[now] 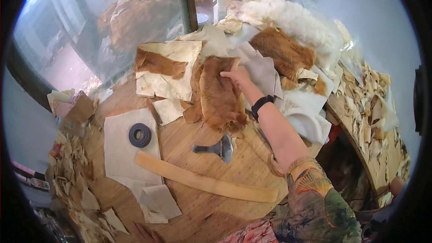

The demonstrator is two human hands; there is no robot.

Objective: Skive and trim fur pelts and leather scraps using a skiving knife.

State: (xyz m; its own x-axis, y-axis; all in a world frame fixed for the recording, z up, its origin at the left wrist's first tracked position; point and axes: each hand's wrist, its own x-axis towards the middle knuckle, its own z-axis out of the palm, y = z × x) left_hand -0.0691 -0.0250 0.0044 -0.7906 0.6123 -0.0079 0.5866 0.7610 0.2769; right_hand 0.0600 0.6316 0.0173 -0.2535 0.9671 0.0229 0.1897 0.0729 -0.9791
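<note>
My right hand (240, 78), with a black band on its wrist, reaches to the far middle of the table. Its fingers are closed on the upper right edge of a brown fur pelt (221, 92), thumb on top of the hair. Left of that pelt lie a cream hide piece (168, 87) with a brown fur strip on it and smaller scraps. At the bottom edge, only the fingers of my left hand (146, 233) show, stretched out on the wood and holding nothing visible.
Nearer lie a curved wooden strip (207, 182), a metal tool with a flared blade (216, 147), and a dark ring (140, 135) on a pale sheet (128, 164). Another brown pelt (285, 54) and white fleece (292, 20) are piled behind. Scraps (366, 108) heap along the right.
</note>
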